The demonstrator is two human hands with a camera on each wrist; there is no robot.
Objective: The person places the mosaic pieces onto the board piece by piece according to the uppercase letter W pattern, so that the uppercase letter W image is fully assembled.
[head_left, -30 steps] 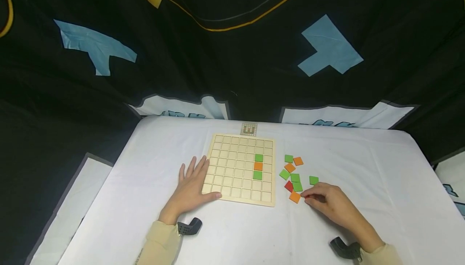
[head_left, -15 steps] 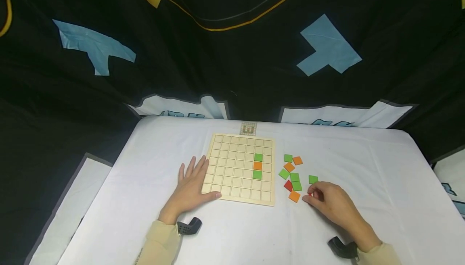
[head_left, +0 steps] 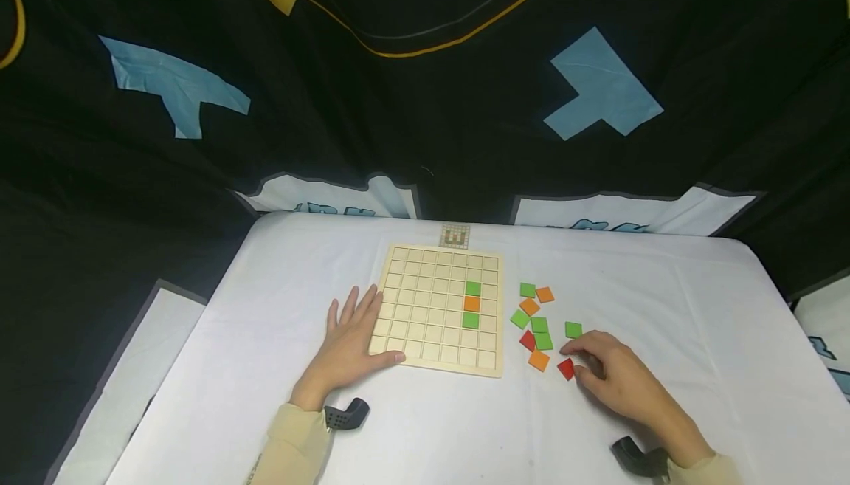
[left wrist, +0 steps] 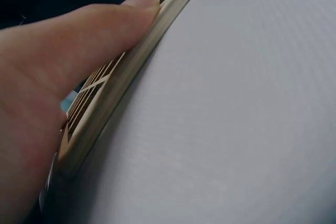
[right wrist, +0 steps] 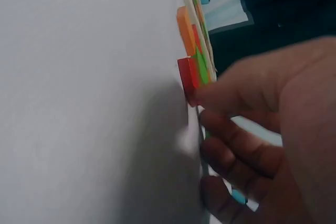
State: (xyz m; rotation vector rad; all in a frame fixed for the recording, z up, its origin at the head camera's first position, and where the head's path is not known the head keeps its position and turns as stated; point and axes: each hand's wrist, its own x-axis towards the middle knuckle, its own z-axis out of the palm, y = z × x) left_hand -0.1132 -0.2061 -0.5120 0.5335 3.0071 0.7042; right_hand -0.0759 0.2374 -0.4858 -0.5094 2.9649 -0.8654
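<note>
A wooden grid board (head_left: 425,308) lies on the table, with a green tile, an orange tile (head_left: 471,304) and another green tile in one column. My left hand (head_left: 348,348) rests at its left side, fingers spread along the edge and thumb on the near corner; the left wrist view shows the thumb (left wrist: 105,30) lying on the rim. A red tile (head_left: 566,368) lies flat on the cloth at the fingertips of my right hand (head_left: 614,374). Its thumb is at or very near the tile's edge, and the index finger stands apart from it.
Loose tiles lie right of the board: several green ones (head_left: 539,325), a few orange ones (head_left: 538,360) and another red tile (head_left: 527,340). A small patterned card (head_left: 454,236) sits behind the board. White cloth (head_left: 697,308) covers the table; a dark curtain (head_left: 425,116) hangs behind.
My right hand had the red tile between its fingertips and drew it back from the pile. Now the fingers have parted and the tile lies on the cloth. The left hand stays put.
</note>
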